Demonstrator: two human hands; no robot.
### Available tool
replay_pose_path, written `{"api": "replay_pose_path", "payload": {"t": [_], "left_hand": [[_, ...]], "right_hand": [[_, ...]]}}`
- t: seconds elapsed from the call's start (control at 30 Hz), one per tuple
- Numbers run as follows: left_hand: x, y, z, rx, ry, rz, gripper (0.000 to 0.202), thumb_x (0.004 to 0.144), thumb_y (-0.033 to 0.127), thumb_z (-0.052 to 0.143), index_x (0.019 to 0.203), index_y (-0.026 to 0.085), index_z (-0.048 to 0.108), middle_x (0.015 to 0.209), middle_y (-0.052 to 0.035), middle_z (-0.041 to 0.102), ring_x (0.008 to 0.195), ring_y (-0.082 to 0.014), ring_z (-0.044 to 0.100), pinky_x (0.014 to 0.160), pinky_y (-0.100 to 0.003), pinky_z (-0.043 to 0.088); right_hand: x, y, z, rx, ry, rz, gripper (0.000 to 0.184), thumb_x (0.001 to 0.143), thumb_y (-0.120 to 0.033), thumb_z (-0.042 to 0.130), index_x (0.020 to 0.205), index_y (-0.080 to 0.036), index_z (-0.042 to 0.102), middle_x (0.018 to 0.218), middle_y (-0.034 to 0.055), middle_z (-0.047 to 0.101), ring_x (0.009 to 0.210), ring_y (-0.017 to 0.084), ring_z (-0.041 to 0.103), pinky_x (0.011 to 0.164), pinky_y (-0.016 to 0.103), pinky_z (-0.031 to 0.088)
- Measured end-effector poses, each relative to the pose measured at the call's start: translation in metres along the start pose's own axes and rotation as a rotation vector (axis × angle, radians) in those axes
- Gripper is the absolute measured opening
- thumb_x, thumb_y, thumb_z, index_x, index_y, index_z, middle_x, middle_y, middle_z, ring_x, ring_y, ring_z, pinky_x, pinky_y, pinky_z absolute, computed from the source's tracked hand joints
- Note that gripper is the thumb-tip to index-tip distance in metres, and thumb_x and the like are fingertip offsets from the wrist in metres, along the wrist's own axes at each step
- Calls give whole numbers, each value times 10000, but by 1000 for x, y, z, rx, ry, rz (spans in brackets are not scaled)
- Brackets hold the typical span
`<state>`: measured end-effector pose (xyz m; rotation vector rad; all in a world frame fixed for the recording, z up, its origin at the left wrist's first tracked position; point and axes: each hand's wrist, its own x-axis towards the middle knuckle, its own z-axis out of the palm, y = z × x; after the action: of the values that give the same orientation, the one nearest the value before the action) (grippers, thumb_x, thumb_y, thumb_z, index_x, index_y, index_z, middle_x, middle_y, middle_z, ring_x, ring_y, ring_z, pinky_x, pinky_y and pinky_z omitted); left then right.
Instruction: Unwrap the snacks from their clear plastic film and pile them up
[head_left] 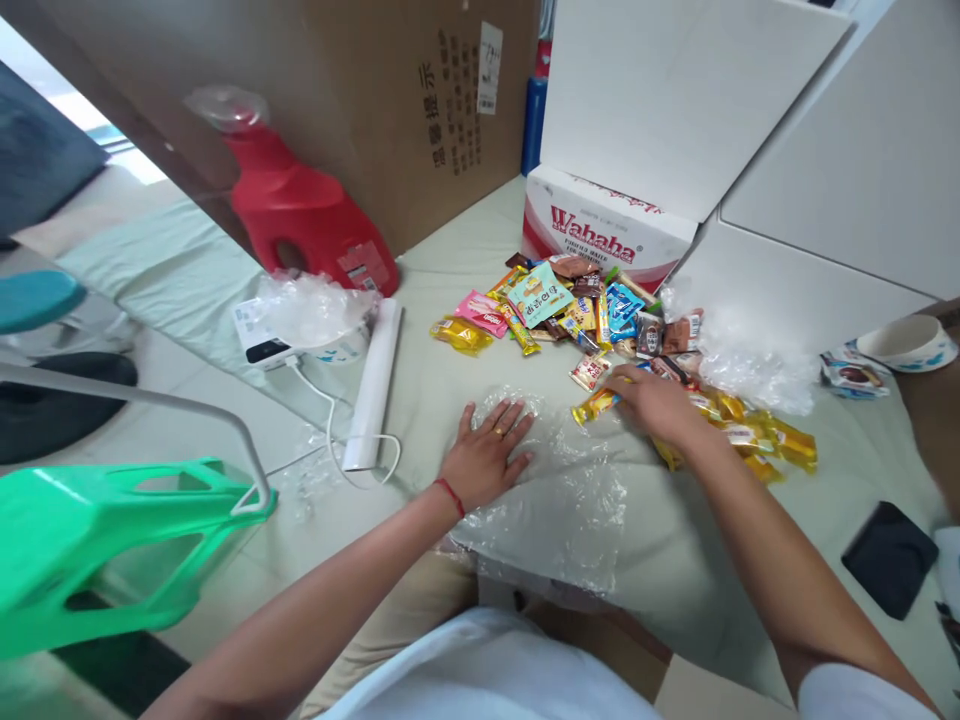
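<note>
My left hand (487, 455) lies flat with its fingers spread on a sheet of clear plastic film (577, 500), near the front of the cloth-covered table. My right hand (656, 400) is closed at the near edge of the snack pile, its fingertips on a yellow wrapped snack bar (598, 403). A small red and white packet (590, 371) lies just beyond those fingers. Behind them is a heap of mixed wrapped snacks (570, 300), with a mint-green packet (539, 294) on top. More yellow-wrapped snacks (750, 438) lie right of my right hand, partly hidden by my wrist.
A white Wahaha carton (611, 235) stands behind the heap. Crumpled clear plastic (765, 360) sits to its right. At left are a red jug (307, 210), a white roll (373, 385) with a cable, and a green plastic frame (97, 530). A dark pouch (891, 558) lies far right.
</note>
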<state>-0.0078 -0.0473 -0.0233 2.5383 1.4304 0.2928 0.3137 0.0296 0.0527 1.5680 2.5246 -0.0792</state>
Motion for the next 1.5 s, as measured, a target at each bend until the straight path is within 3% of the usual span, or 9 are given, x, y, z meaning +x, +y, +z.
{"api": "replay_pose_path", "payload": {"t": [0.17,0.3,0.4,0.57,0.7,1.0,1.27,1.37,1.5], "left_hand": [[0,0,1,24,9,-4,593,1041,498,422,1615,356,376,1673,-76,381,1559,-335,343,1265,-689,149],[0,-1,2,9,-7,-12,600,1044,508,409,1622,354,362,1676,-83,375,1563,-338,333,1266,-693,134],[0,-1,1,-3,-9,-10,595,1045,508,404,1620,363,365,1684,-71,362,1565,-332,328,1270,-688,123],[0,-2,2,-15,0,-5,590,1050,507,387,1617,344,374,1685,-70,363,1563,-327,332,1266,-696,122],[0,-2,3,-35,13,3,582,1055,503,376,1611,331,381,1691,-63,354,1570,-308,317,1268,-694,100],[-1,0,6,0,27,8,589,1053,520,357,1600,307,406,1688,-66,364,1575,-304,302,1269,-687,107],[-2,1,7,63,52,6,577,1063,531,297,1583,325,437,1684,-43,374,1567,-293,324,1273,-650,159],[-1,2,8,30,64,-10,558,1075,497,275,1576,323,446,1682,-39,379,1564,-290,332,1270,-675,142],[11,12,14,-20,88,-42,555,1079,488,274,1565,297,463,1678,-61,383,1563,-298,330,1257,-728,81]], "right_hand": [[20,-2,-2,-76,-73,-16,386,921,-224,555,1271,-204,715,1188,133,734,1114,289,654,844,337,477],[19,35,-17,67,73,308,385,909,-423,601,1218,-234,731,1089,95,760,1001,290,681,776,322,470],[48,50,-29,248,158,549,470,955,-553,517,1100,-172,751,981,106,760,911,275,691,733,310,474],[126,29,-32,181,69,655,580,887,-627,636,1161,-126,739,1170,204,741,1071,333,692,841,360,510],[148,16,-28,107,60,731,627,825,-628,716,1185,-115,741,1224,238,717,1135,373,680,882,409,529],[133,-2,-18,-27,227,597,572,877,-553,687,1161,-58,709,1142,261,711,1324,437,442,1062,576,371],[141,0,-19,169,160,730,573,788,-474,779,1225,-115,686,1199,215,711,1180,379,595,944,443,480],[112,13,-33,224,209,793,519,775,-458,773,1177,-137,704,1139,171,728,1017,317,659,865,401,505],[35,11,-68,488,254,692,412,737,-439,784,1014,-143,707,912,77,710,804,218,622,737,331,483]]}}
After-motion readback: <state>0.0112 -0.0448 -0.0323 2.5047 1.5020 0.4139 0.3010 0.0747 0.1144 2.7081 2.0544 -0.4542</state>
